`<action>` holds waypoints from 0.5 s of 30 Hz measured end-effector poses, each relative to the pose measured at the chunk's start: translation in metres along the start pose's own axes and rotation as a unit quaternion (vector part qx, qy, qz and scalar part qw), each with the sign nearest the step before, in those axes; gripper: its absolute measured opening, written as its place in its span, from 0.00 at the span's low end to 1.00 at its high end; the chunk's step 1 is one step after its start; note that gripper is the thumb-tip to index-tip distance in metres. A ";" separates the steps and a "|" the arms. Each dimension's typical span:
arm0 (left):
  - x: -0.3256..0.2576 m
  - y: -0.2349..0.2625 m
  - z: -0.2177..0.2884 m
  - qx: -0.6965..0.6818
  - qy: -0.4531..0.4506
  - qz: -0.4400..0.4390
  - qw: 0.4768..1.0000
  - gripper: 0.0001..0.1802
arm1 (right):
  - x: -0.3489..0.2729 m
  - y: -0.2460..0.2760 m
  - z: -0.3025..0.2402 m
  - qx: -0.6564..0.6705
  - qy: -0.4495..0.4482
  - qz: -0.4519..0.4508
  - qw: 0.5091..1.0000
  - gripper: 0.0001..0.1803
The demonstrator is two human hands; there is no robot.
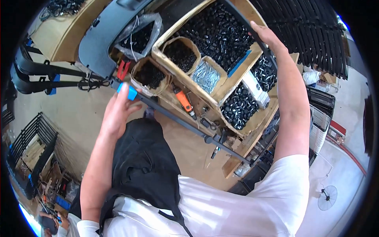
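Observation:
A dark metal frame (173, 115) of flat bars, with a broad grey panel (96, 43) at its upper left, slants across in front of me. My right hand (267, 36) is closed around its far bar at the upper right. By the near bar is my left hand (118, 107), its fingers apart and partly curled. One of its digits overlaps a bright blue piece (130, 92) at that bar; whether they touch I cannot tell. Beneath the frame, a wooden tray (215, 103) holds black plastic caps (225, 33), silver screws (205, 77) and small dark parts (179, 57).
An orange-and-black power tool (183, 100) lies near the tray's left side, with scissors (211, 124) farther along. A plastic bag (146, 31) of dark parts is beside the panel. Black frames are stacked at upper right (304, 35) and lower left (35, 146). Another person's hand (63, 221) shows at bottom left.

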State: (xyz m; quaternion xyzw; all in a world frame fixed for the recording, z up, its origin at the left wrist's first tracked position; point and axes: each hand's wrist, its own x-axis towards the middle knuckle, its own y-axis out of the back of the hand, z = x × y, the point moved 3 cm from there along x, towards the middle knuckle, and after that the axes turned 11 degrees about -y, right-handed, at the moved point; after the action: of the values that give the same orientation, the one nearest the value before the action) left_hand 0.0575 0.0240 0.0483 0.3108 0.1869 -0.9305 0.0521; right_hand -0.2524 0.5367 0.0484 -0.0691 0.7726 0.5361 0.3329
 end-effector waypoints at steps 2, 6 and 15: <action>0.010 -0.003 0.001 -0.028 0.023 -0.007 0.999 0.32 | -0.003 -0.014 -0.006 0.041 0.014 0.024 0.999 0.38; 0.015 -0.001 -0.016 -0.063 0.037 -0.010 0.997 0.31 | -0.018 0.006 0.008 0.007 0.024 0.113 0.993 0.37; -0.076 0.035 0.033 -0.096 -0.100 0.007 0.990 0.25 | -0.259 0.112 -0.119 0.054 0.199 0.225 0.952 0.24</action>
State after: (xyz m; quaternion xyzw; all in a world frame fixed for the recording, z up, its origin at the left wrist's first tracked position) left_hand 0.1076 -0.0220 0.1069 0.2115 0.2666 -0.9342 0.1066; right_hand -0.1575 0.4139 0.3126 0.0192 0.8466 0.5299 0.0460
